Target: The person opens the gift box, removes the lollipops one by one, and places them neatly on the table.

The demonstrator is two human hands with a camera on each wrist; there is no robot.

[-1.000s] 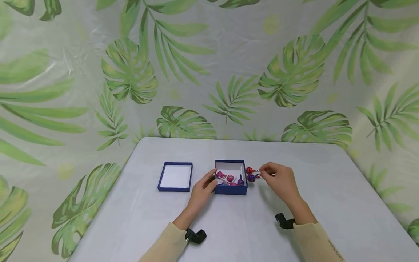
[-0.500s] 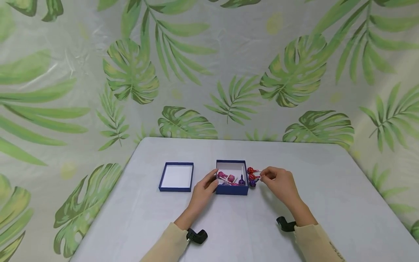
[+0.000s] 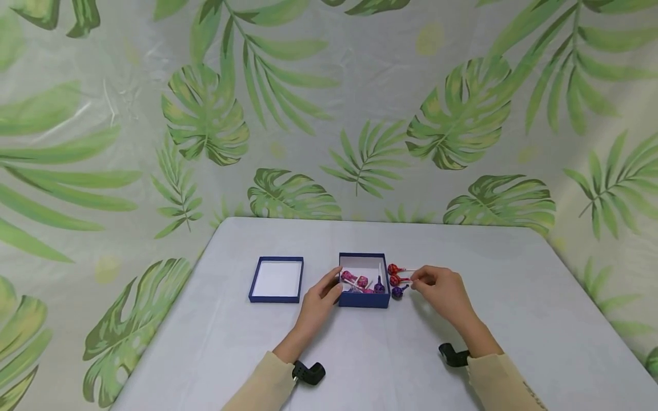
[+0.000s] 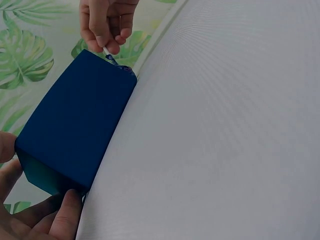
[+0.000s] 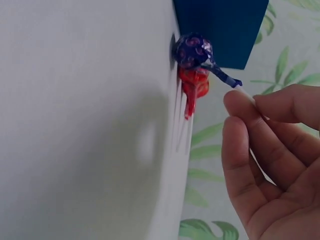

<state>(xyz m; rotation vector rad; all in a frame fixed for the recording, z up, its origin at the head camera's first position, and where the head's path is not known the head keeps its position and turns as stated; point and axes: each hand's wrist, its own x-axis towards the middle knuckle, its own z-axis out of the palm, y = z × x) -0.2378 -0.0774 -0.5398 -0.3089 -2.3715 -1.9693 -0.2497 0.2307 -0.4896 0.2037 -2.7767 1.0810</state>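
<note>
A small open blue box (image 3: 364,299) stands mid-table with several pink and purple lollipops inside. My left hand (image 3: 333,285) grips its left wall, with fingers around the near corner (image 4: 65,212). My right hand (image 3: 415,281) pinches the white stick of a purple lollipop (image 3: 397,291), whose head sits low by the box's right wall (image 5: 192,50). Two red lollipops (image 3: 393,274) lie on the table just beyond it, and one shows behind the purple head (image 5: 194,85). From the left wrist, the box's blue side (image 4: 75,125) fills the view, with the right hand's fingers (image 4: 105,35) past it.
The box's blue lid (image 3: 276,279) lies upturned to the left of the box, white inside facing up. The pale grey table (image 3: 360,354) is backed by a leaf-print curtain (image 3: 329,114) that also hangs along both sides.
My right hand has drawn the purple lollipop a little nearer to me along the box's right wall, uncovering a second red lollipop. The left hand has stayed on the box.
</note>
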